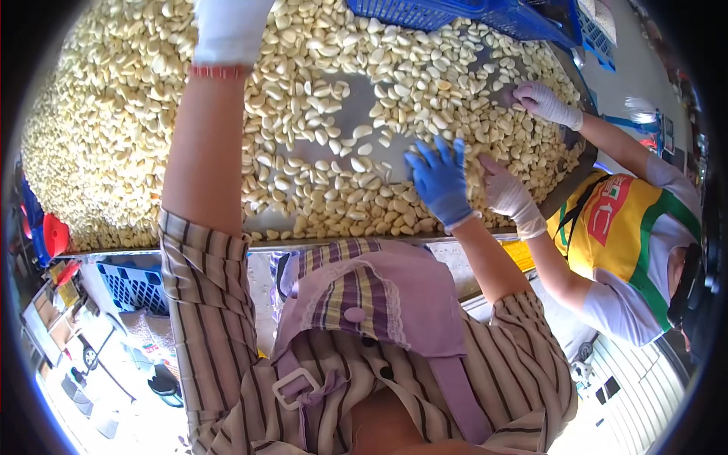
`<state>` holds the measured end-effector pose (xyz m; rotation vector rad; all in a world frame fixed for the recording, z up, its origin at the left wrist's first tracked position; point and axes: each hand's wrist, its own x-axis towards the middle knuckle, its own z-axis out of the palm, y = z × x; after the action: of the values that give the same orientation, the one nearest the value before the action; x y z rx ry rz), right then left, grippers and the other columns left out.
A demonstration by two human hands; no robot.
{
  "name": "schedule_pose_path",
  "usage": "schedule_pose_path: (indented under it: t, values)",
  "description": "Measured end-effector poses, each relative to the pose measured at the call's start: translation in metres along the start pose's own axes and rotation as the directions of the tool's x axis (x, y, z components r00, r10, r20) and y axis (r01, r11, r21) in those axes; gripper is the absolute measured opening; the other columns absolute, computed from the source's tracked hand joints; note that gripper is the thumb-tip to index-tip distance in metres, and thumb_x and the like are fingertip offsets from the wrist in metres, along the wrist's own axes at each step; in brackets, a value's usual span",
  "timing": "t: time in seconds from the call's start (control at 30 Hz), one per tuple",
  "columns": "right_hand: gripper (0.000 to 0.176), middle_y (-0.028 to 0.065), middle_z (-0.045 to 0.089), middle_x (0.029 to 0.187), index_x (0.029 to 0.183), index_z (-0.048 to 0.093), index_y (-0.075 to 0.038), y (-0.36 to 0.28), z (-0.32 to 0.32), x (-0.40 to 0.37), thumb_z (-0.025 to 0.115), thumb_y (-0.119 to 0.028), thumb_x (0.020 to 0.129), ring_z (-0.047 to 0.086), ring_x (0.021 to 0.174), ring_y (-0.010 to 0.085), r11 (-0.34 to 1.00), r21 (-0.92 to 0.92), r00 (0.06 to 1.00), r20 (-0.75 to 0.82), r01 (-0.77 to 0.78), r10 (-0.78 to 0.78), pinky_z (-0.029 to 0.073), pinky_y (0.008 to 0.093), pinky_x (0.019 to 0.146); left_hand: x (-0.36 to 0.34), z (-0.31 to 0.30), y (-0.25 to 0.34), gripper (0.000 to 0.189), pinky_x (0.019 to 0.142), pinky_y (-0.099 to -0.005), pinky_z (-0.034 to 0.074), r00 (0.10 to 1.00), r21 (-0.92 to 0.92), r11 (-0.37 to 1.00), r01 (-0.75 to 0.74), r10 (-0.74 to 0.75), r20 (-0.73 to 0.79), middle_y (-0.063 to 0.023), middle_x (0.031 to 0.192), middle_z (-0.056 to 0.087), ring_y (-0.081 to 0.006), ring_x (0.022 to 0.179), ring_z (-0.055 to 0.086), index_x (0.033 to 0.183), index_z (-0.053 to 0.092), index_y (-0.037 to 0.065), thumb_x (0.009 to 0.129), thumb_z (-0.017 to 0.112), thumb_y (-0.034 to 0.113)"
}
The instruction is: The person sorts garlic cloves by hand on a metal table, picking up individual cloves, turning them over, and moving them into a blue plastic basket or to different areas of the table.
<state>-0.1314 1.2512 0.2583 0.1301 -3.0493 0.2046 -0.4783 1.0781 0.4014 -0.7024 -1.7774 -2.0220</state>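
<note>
Peeled garlic cloves [136, 121] lie heaped over a metal table [356, 108], whose bare surface shows in patches near the middle. My left hand [232, 30], in a white glove with a red band at the wrist, reaches over the cloves at the top edge. Its fingers are cut off by the frame, so I cannot see whether it holds anything. In a blue glove, my right hand [441, 182] rests palm down on the cloves right of the middle. Its fingers are spread, and no clove shows in its grasp.
A co-worker in a yellow and green vest [622, 227] stands at the right. Their gloved hands [544, 105] [509, 196] are among the cloves, one close beside my right hand. Blue plastic baskets [523, 19] sit at the far edge. A blue crate [136, 287] is at lower left.
</note>
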Motion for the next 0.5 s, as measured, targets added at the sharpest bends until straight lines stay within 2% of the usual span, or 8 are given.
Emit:
schedule_pose_path:
  t: [0.07,0.13,0.17,0.27,0.3,0.4,0.47,0.5]
  values:
    - [0.031,0.0043,0.057,0.128,0.112,0.067,-0.015,0.01,-0.002,-0.008,0.063,-0.022,0.082,0.042,0.129,0.033,0.989,-0.124,0.995,0.046,-0.081,0.088,0.017,0.0616,0.113,-0.017,-0.031,-0.027,0.014,0.076,-0.0335,0.053,0.848,0.571,0.652,-0.499,0.503,0.167,-0.0099,0.093,0.068,-0.0217,0.084,0.066,0.101,0.064,0.002,0.088,0.064,0.006]
    - [0.028,0.0072,0.057,0.129,0.11,0.068,-0.014,0.01,-0.009,-0.001,0.062,-0.025,0.085,0.041,0.13,0.0335,0.991,-0.102,0.994,0.065,-0.086,0.093,0.014,0.0638,0.113,-0.056,-0.046,-0.049,0.033,0.088,-0.0284,0.047,0.929,0.585,0.728,-0.356,0.209,0.305,-0.0064,0.106,0.068,-0.0196,0.098,0.062,0.113,0.064,0.009,0.095,0.057,0.035]
    - [0.026,0.0083,0.058,0.125,0.109,0.069,-0.014,0.002,-0.019,0.012,0.063,-0.024,0.086,0.046,0.125,0.0337,0.992,-0.042,0.992,-0.026,-0.122,0.121,0.024,0.0607,0.11,-0.083,-0.051,-0.069,0.041,0.106,-0.0461,0.04,0.909,0.855,0.332,-0.399,0.024,0.415,-0.0088,0.133,0.058,-0.0263,0.127,0.05,0.128,0.06,0.016,0.092,0.062,0.035]
    - [0.02,0.0087,0.061,0.115,0.106,0.07,-0.015,-0.004,-0.018,0.061,0.065,-0.022,0.088,0.056,0.109,0.032,0.979,0.146,0.944,-0.277,-0.143,0.179,0.042,0.0516,0.097,-0.165,-0.039,-0.079,0.051,0.103,-0.0697,0.031,0.65,0.764,0.1,-0.638,-0.461,0.603,-0.0102,0.151,0.037,-0.0339,0.142,0.029,0.135,0.054,0.021,0.089,0.065,0.041]
    - [0.018,0.0081,0.063,0.108,0.105,0.07,-0.016,0.001,-0.012,0.083,0.066,-0.021,0.088,0.061,0.1,0.0303,0.958,0.265,0.877,-0.426,-0.114,0.222,0.05,0.0457,0.088,-0.191,-0.037,-0.082,0.054,0.099,-0.0745,0.03,0.458,0.601,0.094,-0.794,-0.557,0.693,-0.0105,0.154,0.032,-0.0357,0.145,0.022,0.137,0.052,0.021,0.089,0.063,0.044]
    - [0.014,0.0051,0.065,0.094,0.101,0.069,-0.018,0.019,0.0,0.157,0.067,-0.017,0.088,0.065,0.082,0.0261,0.911,0.407,0.8,-0.522,-0.071,0.296,0.054,0.0382,0.073,-0.236,-0.021,-0.044,0.048,0.099,-0.0652,0.041,0.58,0.656,0.477,-0.585,-0.32,0.75,-0.0112,0.151,0.037,-0.0378,0.139,0.035,0.129,0.059,0.018,0.09,0.062,0.046]
    - [0.013,0.0051,0.066,0.093,0.101,0.069,-0.02,0.037,0.019,0.194,0.065,-0.019,0.089,0.065,0.082,0.0259,0.885,0.456,0.82,-0.469,-0.092,0.327,0.054,0.0389,0.074,-0.224,-0.009,-0.016,0.038,0.091,-0.051,0.052,0.296,0.573,0.673,-0.467,-0.492,0.819,-0.0124,0.139,0.052,-0.0351,0.121,0.056,0.117,0.065,0.015,0.092,0.06,0.042]
    - [0.014,0.0062,0.066,0.097,0.103,0.069,-0.02,0.048,0.031,0.212,0.062,-0.02,0.091,0.065,0.085,0.0277,0.919,0.388,0.891,-0.388,-0.073,0.235,0.054,0.0397,0.075,-0.222,-0.003,-0.023,0.031,0.08,-0.0413,0.057,0.395,0.631,0.716,-0.299,-0.509,0.765,-0.0129,0.119,0.064,-0.032,0.095,0.069,0.11,0.068,0.014,0.094,0.057,0.038]
